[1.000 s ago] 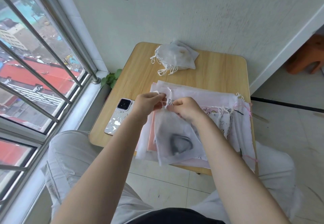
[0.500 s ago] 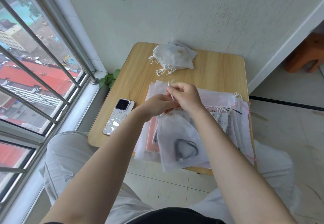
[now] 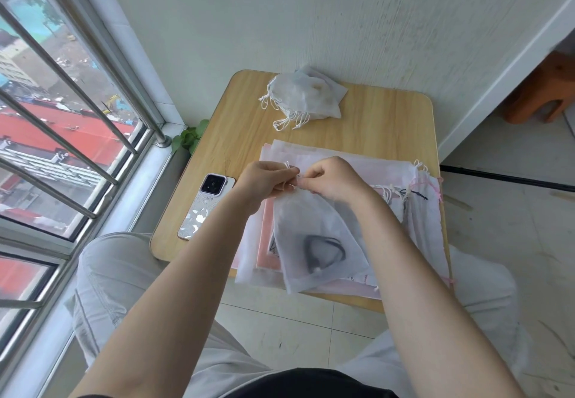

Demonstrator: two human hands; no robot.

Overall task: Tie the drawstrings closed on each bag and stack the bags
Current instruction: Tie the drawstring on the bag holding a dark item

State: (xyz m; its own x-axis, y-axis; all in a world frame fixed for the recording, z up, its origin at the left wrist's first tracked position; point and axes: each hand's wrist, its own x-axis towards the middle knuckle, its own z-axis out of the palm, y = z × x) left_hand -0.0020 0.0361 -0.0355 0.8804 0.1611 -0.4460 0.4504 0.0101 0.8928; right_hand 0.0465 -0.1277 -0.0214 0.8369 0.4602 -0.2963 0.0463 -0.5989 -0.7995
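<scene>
The fingers of the left hand are curling tight and pinching the white drawstrings at the gathered mouth of a sheer white bag; the right hand is meeting it knuckle to knuckle, its fingertips closing on the same cords; the two hands are touching just above the bag's neck. The bag is hanging down toward six o'clock from the hands, a dark looped object showing through its fabric; it is lying over a spread of flat, untied bags, pink and white, covering the near half of the wooden table. A pile of tied bags is sitting at twelve o'clock, near the wall, its looped cords trailing toward the hands. A phone is lying face down at nine o'clock of the held bag, near the table's edge, well apart from the pile.
</scene>
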